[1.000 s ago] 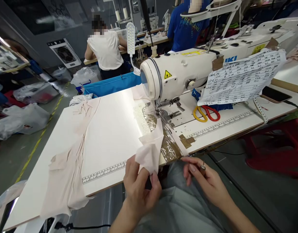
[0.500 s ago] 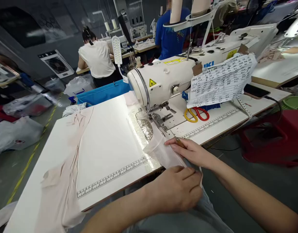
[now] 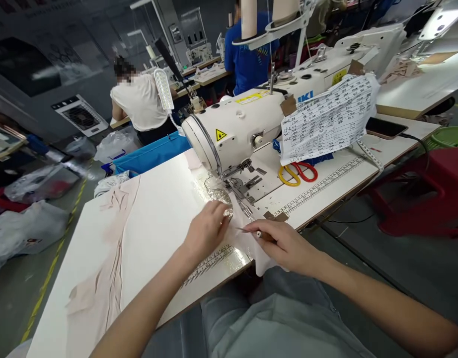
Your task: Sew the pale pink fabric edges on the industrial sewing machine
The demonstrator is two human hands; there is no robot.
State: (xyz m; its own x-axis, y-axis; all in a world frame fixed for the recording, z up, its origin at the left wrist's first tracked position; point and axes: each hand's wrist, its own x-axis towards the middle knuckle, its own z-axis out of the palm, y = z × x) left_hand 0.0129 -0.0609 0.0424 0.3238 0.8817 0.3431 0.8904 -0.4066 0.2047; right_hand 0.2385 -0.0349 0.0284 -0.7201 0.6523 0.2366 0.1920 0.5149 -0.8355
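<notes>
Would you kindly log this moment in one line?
left hand: by pale pink fabric, grip unclear | right hand: holding pointed tool over fabric | sewing machine: ahead | scissors: beyond right hand

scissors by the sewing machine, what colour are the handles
One yellow loop, one red loop; best in the head view.

Thin matt cloth (image 3: 264, 262), smooth glossy sewing machine (image 3: 238, 124), shiny tabletop (image 3: 158, 219).
</notes>
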